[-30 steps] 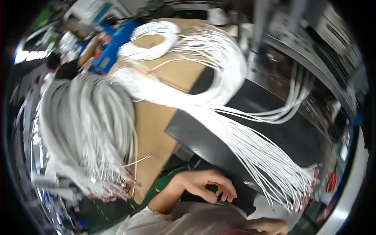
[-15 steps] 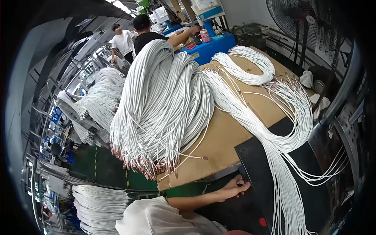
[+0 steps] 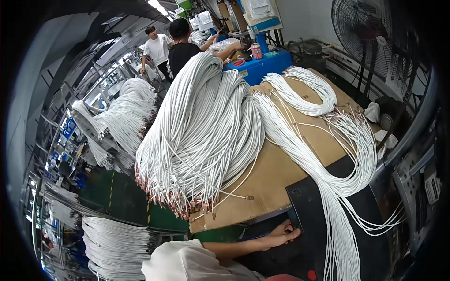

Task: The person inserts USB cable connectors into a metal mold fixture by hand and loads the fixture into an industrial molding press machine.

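My left hand [image 3: 282, 233] is at the lower middle, its forearm coming in from a pale sleeve. Its fingers are curled in, with thumb and fingertips close together beside the left edge of a black board [image 3: 307, 199]. Whatever they might hold is hidden. Over that board hangs a long bundle of white cables [image 3: 330, 206], looping back at the right. To the left, a big heap of folded white cables [image 3: 206, 126] with reddish connectors lies on a cardboard sheet [image 3: 269, 180]. One cable ends in an orange-black connector [image 3: 249, 197] near the cardboard's front edge. My right hand is out of view.
A smaller cable coil [image 3: 309, 107] lies at the back of the cardboard. Behind are a blue machine base [image 3: 267, 65], a drink can [image 3: 256, 51] and a person in black [image 3: 182, 55]. Other cable bundles [image 3: 117, 246] hang at the left; a fan [image 3: 363, 37] stands back right.
The whole view has shifted, so the table and cables appear a little lower and mostly further right. My left hand stays beside the board's edge, its fingers still curled.
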### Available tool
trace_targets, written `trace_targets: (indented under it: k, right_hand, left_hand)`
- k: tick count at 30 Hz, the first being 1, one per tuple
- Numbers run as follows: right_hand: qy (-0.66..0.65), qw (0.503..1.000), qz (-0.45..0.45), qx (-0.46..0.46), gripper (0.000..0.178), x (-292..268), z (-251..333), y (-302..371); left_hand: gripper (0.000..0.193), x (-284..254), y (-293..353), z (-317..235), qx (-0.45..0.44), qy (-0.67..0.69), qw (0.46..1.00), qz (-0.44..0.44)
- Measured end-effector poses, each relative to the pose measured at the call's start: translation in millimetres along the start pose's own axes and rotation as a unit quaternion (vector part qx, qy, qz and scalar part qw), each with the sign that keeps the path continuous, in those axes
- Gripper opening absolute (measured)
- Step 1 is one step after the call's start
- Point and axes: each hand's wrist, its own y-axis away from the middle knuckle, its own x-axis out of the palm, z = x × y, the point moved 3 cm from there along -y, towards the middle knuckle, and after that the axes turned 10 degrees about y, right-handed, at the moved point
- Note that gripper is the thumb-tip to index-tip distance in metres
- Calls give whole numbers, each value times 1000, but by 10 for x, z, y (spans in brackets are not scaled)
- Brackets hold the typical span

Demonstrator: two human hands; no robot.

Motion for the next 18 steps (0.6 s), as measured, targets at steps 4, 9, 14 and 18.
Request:
trace_targets:
  k: [4, 9, 14, 18]
  right_hand:
    - [197, 960, 77, -186, 53, -148, -97, -47]
    - [290, 879, 379, -16, 51, 1461, 993, 408]
    - [327, 720, 599, 125, 51, 3350, 2327, 871]
    - [647, 380, 611, -255, 71, 4064, 2821, 194]
  left_hand:
    - [56, 76, 136, -198, 16, -26, 999, -21]
    - [47, 655, 514, -973, -66, -203, 800, 561]
    - [25, 1764, 180, -1767, 456, -284, 740, 405]
    - [19, 2440, -350, -1383, 535, -490, 554, 408]
